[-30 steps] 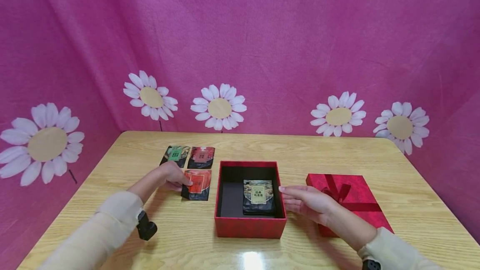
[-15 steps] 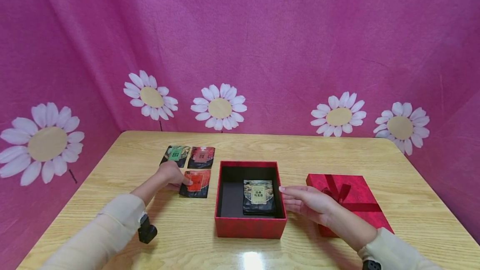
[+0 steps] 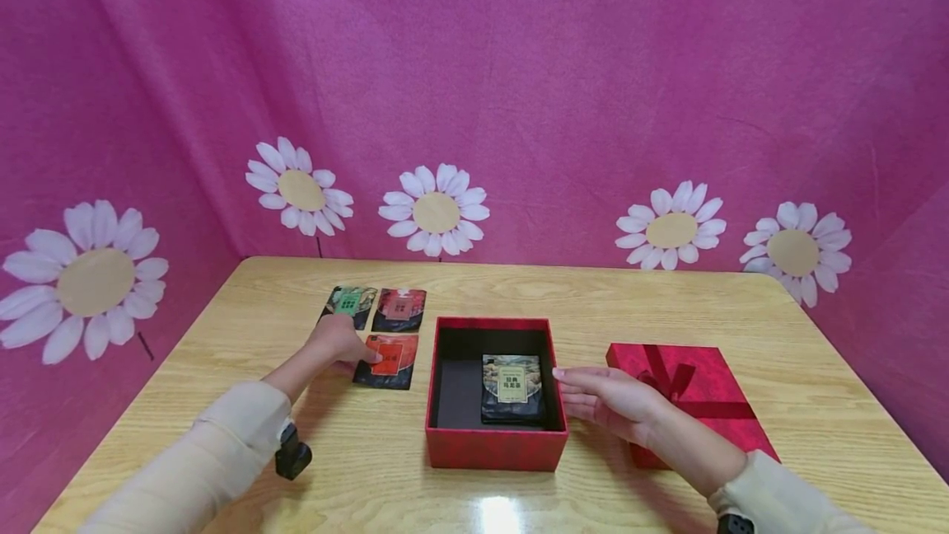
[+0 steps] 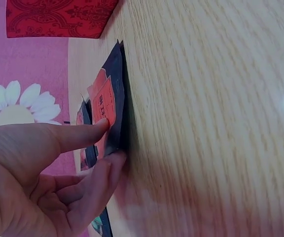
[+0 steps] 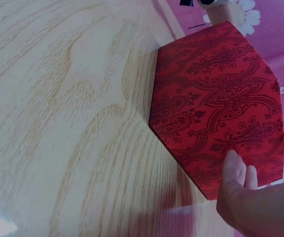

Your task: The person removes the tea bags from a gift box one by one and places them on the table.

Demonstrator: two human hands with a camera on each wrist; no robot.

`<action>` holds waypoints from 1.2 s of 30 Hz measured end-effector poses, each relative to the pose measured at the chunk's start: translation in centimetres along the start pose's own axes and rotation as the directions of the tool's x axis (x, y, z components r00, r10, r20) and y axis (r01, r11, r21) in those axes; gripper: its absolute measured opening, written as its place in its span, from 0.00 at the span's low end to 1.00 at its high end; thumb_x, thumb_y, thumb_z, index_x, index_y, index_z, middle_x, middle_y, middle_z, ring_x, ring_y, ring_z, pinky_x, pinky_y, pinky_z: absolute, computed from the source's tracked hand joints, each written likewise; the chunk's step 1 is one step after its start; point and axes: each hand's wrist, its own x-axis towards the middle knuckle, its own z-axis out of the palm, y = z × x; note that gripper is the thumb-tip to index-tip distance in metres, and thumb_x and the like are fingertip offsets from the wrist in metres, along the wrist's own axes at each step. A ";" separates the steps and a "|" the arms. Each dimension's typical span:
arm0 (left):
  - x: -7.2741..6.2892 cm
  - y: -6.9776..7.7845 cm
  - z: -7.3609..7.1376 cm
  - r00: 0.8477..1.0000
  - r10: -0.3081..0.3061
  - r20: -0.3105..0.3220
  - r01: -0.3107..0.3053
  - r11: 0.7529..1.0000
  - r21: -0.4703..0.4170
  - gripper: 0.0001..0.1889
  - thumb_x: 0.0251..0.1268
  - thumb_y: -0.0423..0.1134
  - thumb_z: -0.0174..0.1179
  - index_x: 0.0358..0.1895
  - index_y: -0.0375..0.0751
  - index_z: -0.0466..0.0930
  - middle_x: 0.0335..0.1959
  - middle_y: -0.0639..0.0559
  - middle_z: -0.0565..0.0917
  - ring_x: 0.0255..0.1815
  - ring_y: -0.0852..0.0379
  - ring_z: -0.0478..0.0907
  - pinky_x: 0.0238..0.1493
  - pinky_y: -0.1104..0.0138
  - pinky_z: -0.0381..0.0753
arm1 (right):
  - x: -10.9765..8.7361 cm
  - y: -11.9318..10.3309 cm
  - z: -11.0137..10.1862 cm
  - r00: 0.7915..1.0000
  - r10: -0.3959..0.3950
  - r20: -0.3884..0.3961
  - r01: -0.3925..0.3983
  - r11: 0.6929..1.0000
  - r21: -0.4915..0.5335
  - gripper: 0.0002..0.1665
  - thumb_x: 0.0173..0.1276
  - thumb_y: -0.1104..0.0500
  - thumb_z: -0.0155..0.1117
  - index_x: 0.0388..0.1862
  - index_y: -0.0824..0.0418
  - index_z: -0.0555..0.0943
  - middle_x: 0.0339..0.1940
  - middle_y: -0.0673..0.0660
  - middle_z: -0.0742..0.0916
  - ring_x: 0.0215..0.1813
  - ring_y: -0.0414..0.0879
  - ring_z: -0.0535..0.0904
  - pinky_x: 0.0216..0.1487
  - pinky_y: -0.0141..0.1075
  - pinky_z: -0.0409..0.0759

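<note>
My left hand pinches the left edge of a flat tea packet with a red-orange label. Thumb on its face and fingers under the edge show in the left wrist view, where the packet tilts close over the table. Left of centre front, a red box stands uncovered, a stack of dark tea packets with a yellowish label in its right half. My right hand touches the box's right wall, thumb tip at the rim. Its fingers lie fairly straight against the patterned wall in the right wrist view.
Behind the left hand lie a green-labelled tea packet and a dark red one. A red lid with a ribbon bow lies to the right, partly behind the right forearm. A pink curtain with daisies hangs beyond the wooden table.
My left hand has shifted the orange-labelled tea packet slightly left and back, and its near edge has moved away from me. The right hand stays at the box wall.
</note>
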 end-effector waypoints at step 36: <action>-7.8 9.0 -1.6 0.903 0.429 0.020 -0.380 0.820 -0.428 0.15 0.68 0.42 0.58 0.53 0.40 0.80 0.46 0.44 0.85 0.46 0.51 0.83 0.53 0.60 0.83 | 0.2 -0.3 -0.2 0.999 0.029 0.030 -0.030 0.999 0.023 0.42 0.68 0.47 0.61 0.71 0.71 0.60 0.46 0.51 0.88 0.47 0.41 0.85 0.55 0.35 0.83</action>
